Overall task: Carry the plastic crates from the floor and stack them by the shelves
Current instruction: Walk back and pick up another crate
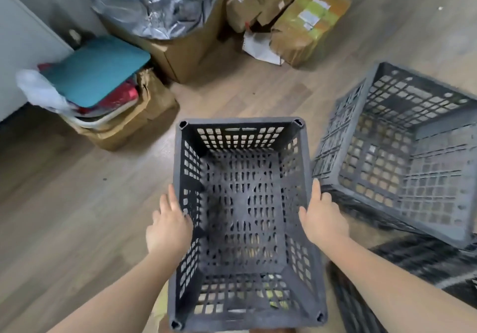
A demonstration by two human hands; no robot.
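Two bare hands hold one dark grey plastic crate with holes (245, 219), seen from above. The left hand (169, 225) presses flat on the left wall, its grip wrapped on the rim. The right hand (322, 220) clasps the right rim (fingers hidden inside). Another grey plastic crate (402, 152) sits tilted just beside it on the wooden floor (64, 203). Brown cardboard boxes (180, 51) stand farther back.
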